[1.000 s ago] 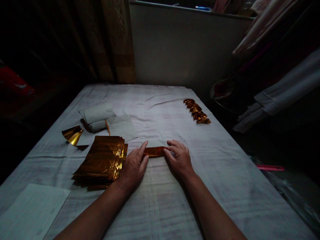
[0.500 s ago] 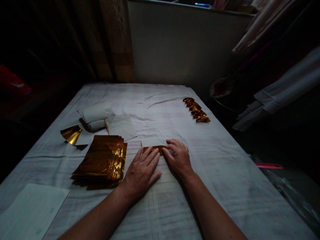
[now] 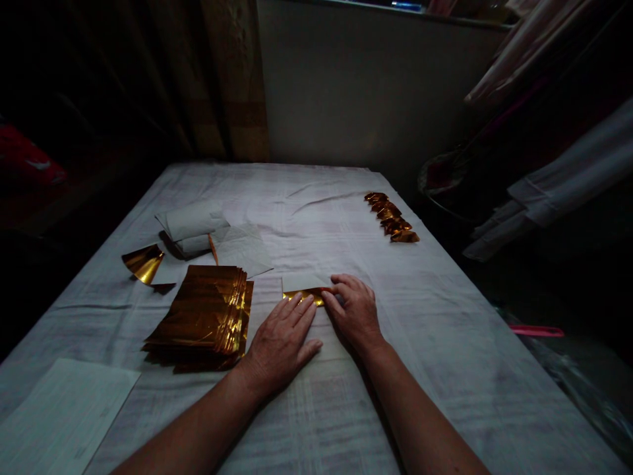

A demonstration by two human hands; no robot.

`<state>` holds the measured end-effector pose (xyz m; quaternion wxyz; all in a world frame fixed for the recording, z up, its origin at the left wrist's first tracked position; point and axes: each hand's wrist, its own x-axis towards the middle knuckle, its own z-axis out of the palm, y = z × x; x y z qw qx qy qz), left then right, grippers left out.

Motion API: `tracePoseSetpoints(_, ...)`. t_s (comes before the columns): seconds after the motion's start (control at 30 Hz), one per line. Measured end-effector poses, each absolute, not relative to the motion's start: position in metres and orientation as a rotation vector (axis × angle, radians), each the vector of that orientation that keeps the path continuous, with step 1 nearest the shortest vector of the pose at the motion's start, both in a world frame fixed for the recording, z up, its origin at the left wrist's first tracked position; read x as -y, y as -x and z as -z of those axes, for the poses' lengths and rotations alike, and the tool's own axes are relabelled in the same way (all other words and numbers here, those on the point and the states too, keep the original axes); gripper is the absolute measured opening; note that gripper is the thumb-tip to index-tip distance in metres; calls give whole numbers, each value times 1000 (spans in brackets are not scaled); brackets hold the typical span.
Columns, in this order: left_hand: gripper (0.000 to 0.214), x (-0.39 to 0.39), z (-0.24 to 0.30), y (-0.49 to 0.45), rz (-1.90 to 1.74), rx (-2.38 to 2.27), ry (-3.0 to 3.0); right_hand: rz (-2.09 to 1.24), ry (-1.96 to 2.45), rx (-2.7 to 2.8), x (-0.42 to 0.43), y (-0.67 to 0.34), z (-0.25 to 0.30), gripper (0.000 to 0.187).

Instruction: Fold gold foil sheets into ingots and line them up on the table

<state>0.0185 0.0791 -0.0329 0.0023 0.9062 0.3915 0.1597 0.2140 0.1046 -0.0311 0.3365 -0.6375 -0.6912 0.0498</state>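
In front of me lies a sheet of gold foil paper (image 3: pixel 305 284), pale side up, with its near edge folded over in a shiny gold strip. My left hand (image 3: pixel 284 333) rests flat, its stretched fingertips pressing on that strip. At the sheet's right end, my right hand (image 3: pixel 356 310) has its fingers curled and its thumb on the folded edge. The fingers partly cover the right end of the paper. Just left of my left hand stands a thick stack of gold foil sheets (image 3: pixel 198 310).
Several folded gold pieces (image 3: pixel 390 218) form a row near the bed-like surface's far right edge. Loose pale papers (image 3: pixel 192 221) and a curled gold scrap (image 3: pixel 144 262) lie behind the stack. A white sheet (image 3: pixel 64 409) is at front left. Clothes (image 3: pixel 568 178) hang at right.
The left fingertips have slid slightly nearer to me, and more of the gold strip shows brightly. The right hand keeps its place on the paper; the view has shifted a little.
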Motion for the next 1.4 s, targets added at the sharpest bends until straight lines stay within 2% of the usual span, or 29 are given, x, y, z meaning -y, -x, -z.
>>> tracePoseSetpoints(0.43, 56, -79, 32, -19, -510, -1216, -2783, -155, 1686, 1789, -104, -212, 28, 19)
tracePoseSetpoints(0.57, 55, -79, 31, -19, -505, -1224, -2764, -145, 1686, 1782, -104, -213, 32, 11)
tracePoseSetpoints(0.87, 56, -80, 30, -19, -514, -1223, -2802, -47, 1666, 1923, -102, -212, 37, 45)
tracePoseSetpoints(1.4, 51, -80, 28, -19, -503, -1210, -2771, -84, 1666, 1903, -104, -241, 48, 40)
